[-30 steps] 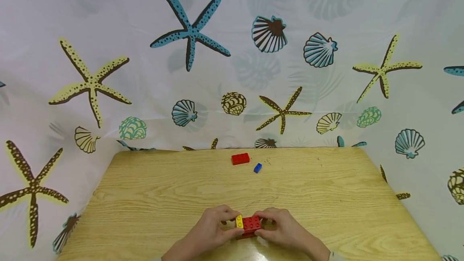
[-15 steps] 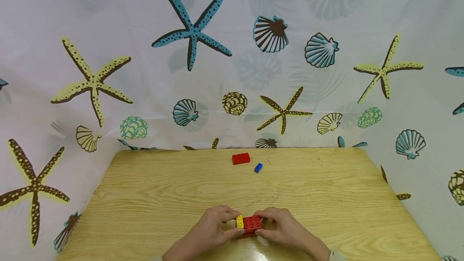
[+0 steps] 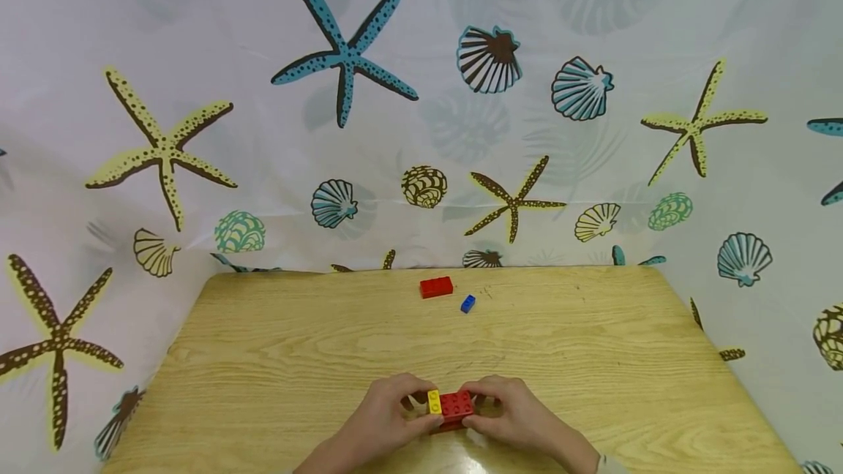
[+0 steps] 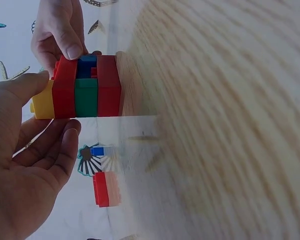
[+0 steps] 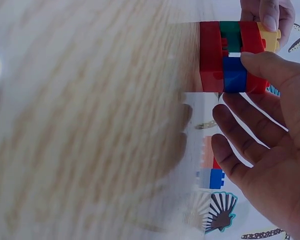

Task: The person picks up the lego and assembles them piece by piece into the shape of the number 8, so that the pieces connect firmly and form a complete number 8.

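Near the table's front edge stands a small stack of toy building bricks. Its top red brick (image 3: 457, 404) carries a yellow brick (image 3: 434, 402) at the left end. Below, a green brick (image 4: 86, 97) and a blue brick (image 5: 234, 75) sit with a gap between them, over a bottom red brick (image 4: 109, 87). My left hand (image 3: 388, 412) pinches the stack's left end around the yellow brick, thumb on the near side. At the opposite end my right hand (image 3: 510, 412) grips with thumb and index finger, its thumb where blue brick and upper red brick meet.
Farther back on the wooden table (image 3: 296, 350) lie a loose red brick (image 3: 436, 287) and a small loose blue brick (image 3: 467, 303). A white curtain (image 3: 421, 130) printed with starfish and shells hangs behind and along both sides.
My left index finger arches a little more at the yellow brick. The stack and my right hand stay in the same place; the head view shifts slightly.
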`<state>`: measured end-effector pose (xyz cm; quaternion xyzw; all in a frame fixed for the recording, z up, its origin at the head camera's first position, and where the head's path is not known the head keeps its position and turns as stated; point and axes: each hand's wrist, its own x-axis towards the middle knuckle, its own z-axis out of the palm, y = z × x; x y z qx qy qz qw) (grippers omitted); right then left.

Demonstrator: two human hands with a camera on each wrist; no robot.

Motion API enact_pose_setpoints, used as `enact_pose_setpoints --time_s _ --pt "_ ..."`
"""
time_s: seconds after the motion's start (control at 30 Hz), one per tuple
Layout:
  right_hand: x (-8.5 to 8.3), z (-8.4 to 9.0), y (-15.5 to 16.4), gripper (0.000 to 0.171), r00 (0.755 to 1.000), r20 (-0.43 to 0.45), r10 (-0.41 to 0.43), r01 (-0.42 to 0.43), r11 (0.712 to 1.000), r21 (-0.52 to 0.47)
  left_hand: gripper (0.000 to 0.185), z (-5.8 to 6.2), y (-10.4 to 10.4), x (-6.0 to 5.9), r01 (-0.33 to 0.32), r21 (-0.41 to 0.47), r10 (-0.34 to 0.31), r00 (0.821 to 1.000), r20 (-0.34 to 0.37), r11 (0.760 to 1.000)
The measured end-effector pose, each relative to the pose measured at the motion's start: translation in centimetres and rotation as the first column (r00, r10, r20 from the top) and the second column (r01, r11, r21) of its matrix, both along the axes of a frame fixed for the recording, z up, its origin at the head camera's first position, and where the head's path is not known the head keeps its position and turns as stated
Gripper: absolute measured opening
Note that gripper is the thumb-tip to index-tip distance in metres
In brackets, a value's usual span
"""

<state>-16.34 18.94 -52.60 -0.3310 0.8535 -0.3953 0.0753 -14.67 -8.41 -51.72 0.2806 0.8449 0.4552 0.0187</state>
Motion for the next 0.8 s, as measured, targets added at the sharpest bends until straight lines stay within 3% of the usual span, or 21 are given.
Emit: enact_pose_setpoints --time_s 0.23,0.47,0.8 --pt "0.0 -0.1 -0.1 0.033 1.0 0.016 -0.02 0.02 1.0 0.011 0.038 0.2 -0.1 0.0 0.003 0.002 -0.003 1.0 0.013 1.0" --pt "0.0 -0.3 0.1 0.048 0.999 -0.001 -0.042 0.042 0.999 0.032 0.039 0.2 -0.2 0.0 0.013 0.006 -0.013 1.0 0.013 1.0" --pt "-1.1 0.1 0.6 0.037 0.98 0.015 -0.198 0.198 0.98 -0.009 0.038 -0.1 -0.2 0.0 0.018 0.009 -0.018 1.0 -0.017 1.0"
